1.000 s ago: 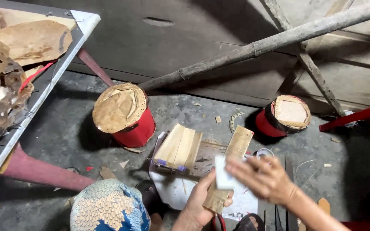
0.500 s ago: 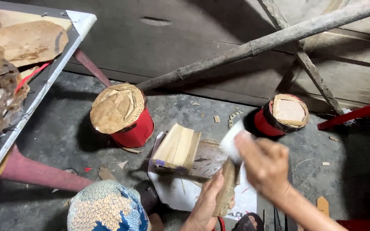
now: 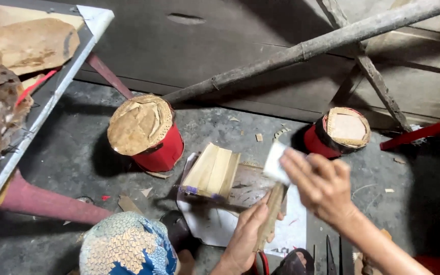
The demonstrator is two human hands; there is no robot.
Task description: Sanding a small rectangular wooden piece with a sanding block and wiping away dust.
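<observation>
So the left hand [image 3: 245, 237] has its fingers [image 3: 254, 214] curled shut around a thin wooden strip [image 3: 272, 214], gripping it at about the middle, with the thumb side pressed along one face. That strip runs nearly upright in the view, leaning a bit to the right at the top, so its long axis goes from down by the wrist up toward the right hand [image 3: 324, 186]. Up there the right hand has a small white pad [image 3: 276, 163], looks like folded paper or a sanding sheet, pinched under its fingertips [image 3: 296, 163], fingers fairly flat and close together, not spread. The pad sits right at the top end of the strip, touching it or just about, hard to call because of blur. Just left of the hands there's a bundle of pale wooden slats [image 3: 212, 170] lying on a white sheet [image 3: 291, 231] spread on the grey floor [image 3: 57, 168]. Further out, a red can [image 3: 161, 150] with a worn cardboard lid stands left of the bundle, and a second red can [image 3: 322, 140] sits just beyond the right hand. A long grey pole [image 3: 301, 51] slants across the back, and a table [image 3: 52, 102] piled with brown scraps fills the far left. A patterned blue cap [image 3: 126, 247] is at the bottom edge.
</observation>
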